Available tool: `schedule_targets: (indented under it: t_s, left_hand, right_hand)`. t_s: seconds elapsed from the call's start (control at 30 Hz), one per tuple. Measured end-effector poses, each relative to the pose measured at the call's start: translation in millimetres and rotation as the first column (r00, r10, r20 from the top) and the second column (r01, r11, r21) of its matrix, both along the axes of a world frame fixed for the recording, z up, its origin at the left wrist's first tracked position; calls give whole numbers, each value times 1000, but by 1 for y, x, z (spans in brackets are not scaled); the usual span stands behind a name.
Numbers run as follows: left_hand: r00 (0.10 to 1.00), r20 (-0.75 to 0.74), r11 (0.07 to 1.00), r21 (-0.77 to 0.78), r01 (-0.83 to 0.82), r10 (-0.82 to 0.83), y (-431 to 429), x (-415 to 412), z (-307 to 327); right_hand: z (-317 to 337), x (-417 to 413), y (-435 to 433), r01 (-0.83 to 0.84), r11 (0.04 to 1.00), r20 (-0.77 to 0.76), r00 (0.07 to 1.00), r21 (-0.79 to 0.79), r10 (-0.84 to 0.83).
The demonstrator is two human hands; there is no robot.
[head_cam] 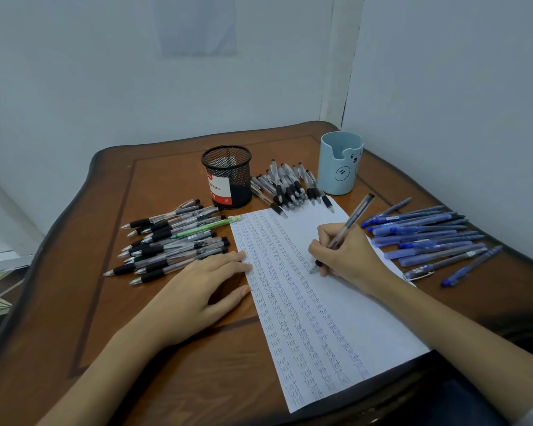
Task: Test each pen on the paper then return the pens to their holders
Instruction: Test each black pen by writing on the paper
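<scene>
1. Head view: a pen (348, 226) is gripped by the right hand (348, 256), with its tip set on the paper (366, 318), which lies toward the table's (105, 302) near edge.
2. The paper's left edge is pressed by the left hand (203, 287), whose fingers are held straight and relaxed.
3. Black pens (173, 241) are heaped toward the left edge and blue pens (428, 238) toward the right edge.
4. A mesh holder (228, 176) and a blue holder (339, 164) are stood upright near the far edge, with more pens (290, 186) lying between them.

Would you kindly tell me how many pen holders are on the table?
2: a black mesh holder at the back centre, and a blue bear holder near the back right corner. None seems hidden.
</scene>
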State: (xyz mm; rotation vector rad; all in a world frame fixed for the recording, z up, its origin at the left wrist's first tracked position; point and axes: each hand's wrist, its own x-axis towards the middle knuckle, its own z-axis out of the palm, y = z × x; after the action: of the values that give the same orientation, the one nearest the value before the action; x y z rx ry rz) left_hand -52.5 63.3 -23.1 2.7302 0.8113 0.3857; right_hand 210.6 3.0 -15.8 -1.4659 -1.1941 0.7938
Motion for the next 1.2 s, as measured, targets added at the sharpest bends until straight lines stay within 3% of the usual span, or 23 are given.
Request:
schedule_targets:
  t_s: [1.2]
  left_hand:
    - [1000, 0, 1000, -6, 4, -4, 1, 0, 0]
  right_hand:
    - [-2, 5, 2, 11, 1000, -13, 1000, 13, -11]
